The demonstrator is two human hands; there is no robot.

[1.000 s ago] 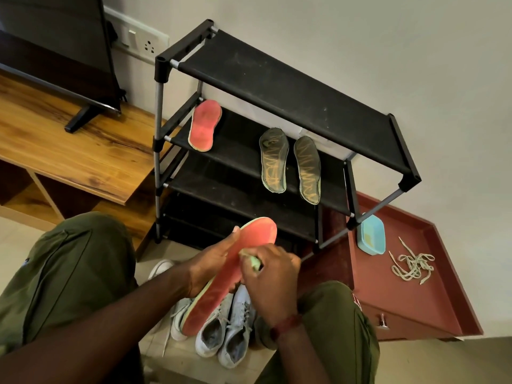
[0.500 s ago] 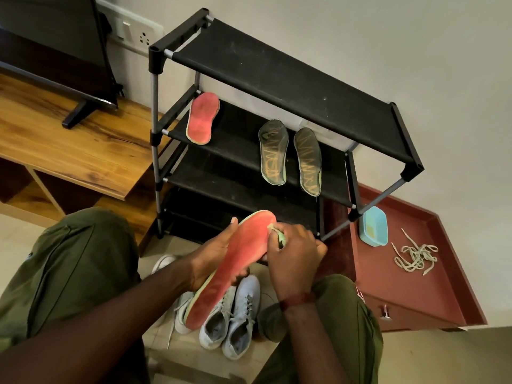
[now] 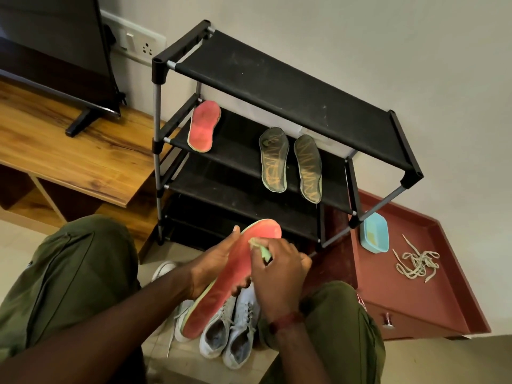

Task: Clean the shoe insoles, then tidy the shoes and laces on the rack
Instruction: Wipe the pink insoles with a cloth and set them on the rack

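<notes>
Low in the middle of the frame, the person's left hand (image 3: 213, 268) cradles a red insole (image 3: 235, 275) from beneath. The thumb lies along its upper edge and the fingers are curled round the underside. The right hand (image 3: 279, 275) pinches a small green wiping pad (image 3: 261, 249), cloth or sponge I can't tell, and presses it against the insole's toe end.

A second ago the pad sat nearer the middle of the insole. It then ran up to the toe edge, and now it has drawn back slightly. To me that looks like a scrubbing stroke still under way, so this insole isn't finished.

On the shoe rack (image 3: 277, 87) above, a second red insole (image 3: 204, 126) and two dark insoles (image 3: 291, 163) lie on the second shelf as before. The pale sneakers (image 3: 230, 328) wait on the floor under the hands. The laces (image 3: 417, 263) sit in a loose heap beside a blue tub (image 3: 374, 232) on the maroon cabinet (image 3: 443, 300) at lower right, so the tidying hasn't begun.
</notes>
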